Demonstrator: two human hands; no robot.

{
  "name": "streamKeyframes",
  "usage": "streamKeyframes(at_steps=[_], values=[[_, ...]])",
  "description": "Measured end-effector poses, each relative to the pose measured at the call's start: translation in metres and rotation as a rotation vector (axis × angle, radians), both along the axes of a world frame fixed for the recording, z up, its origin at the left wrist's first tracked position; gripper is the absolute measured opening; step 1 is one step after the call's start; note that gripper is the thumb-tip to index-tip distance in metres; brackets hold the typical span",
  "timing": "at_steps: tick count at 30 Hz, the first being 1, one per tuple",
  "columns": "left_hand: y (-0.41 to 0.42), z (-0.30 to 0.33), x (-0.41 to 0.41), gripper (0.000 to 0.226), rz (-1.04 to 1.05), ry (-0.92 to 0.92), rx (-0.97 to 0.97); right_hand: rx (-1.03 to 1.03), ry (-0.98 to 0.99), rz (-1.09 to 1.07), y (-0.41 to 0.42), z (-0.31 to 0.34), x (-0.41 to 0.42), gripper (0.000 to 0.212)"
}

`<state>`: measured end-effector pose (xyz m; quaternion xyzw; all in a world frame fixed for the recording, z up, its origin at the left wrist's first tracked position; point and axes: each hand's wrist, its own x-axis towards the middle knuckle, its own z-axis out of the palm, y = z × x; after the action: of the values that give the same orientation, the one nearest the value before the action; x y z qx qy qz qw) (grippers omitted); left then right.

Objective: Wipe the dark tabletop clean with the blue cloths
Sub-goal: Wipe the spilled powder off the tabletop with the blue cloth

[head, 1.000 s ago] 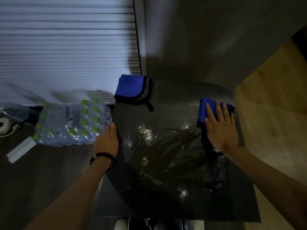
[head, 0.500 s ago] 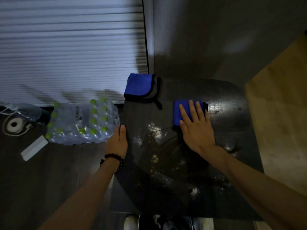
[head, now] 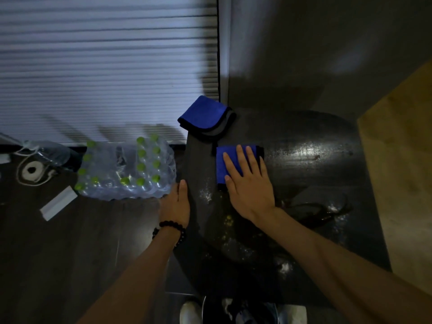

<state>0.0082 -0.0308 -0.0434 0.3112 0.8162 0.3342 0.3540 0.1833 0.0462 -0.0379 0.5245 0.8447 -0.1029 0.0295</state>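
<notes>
Low in the frame, white crumbs [head: 286,267] speckle the dark desk [head: 315,164]. My left hand [head: 175,203] lies open on its left edge, gripping nothing. At centre my right hand [head: 250,183] presses flat, fingers spread, on a blue cloth [head: 222,166]. Just beyond, a second folded cloth [head: 204,115] sits at the far-left corner.

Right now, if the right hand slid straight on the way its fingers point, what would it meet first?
Probably the folded blue cloth at the tabletop's far left corner; the right hand points up-left, pressing the blue cloth.
</notes>
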Motion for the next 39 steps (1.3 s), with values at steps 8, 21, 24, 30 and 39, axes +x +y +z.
streamKeyframes(at_steps=[8, 21, 24, 30, 39], values=[[-0.001, 0.004, 0.003, 0.043, -0.009, 0.052, 0.010, -0.007, -0.003, 0.047, -0.011, 0.003, -0.006, 0.065], [-0.008, 0.005, 0.008, 0.045, 0.159, 0.150, -0.067, 0.032, 0.032, 0.222, -0.018, -0.004, -0.036, 0.064], [-0.008, 0.007, 0.009, 0.051, 0.156, 0.173, -0.096, 0.031, 0.038, 0.318, -0.014, -0.003, -0.029, 0.062], [-0.010, 0.007, 0.006, 0.036, -0.132, 0.454, -0.166, 0.011, 0.013, 0.614, 0.002, 0.000, -0.007, 0.058], [-0.012, 0.010, 0.005, 0.034, -0.248, 0.596, -0.202, 0.011, 0.004, 0.824, 0.006, 0.003, 0.030, 0.057]])
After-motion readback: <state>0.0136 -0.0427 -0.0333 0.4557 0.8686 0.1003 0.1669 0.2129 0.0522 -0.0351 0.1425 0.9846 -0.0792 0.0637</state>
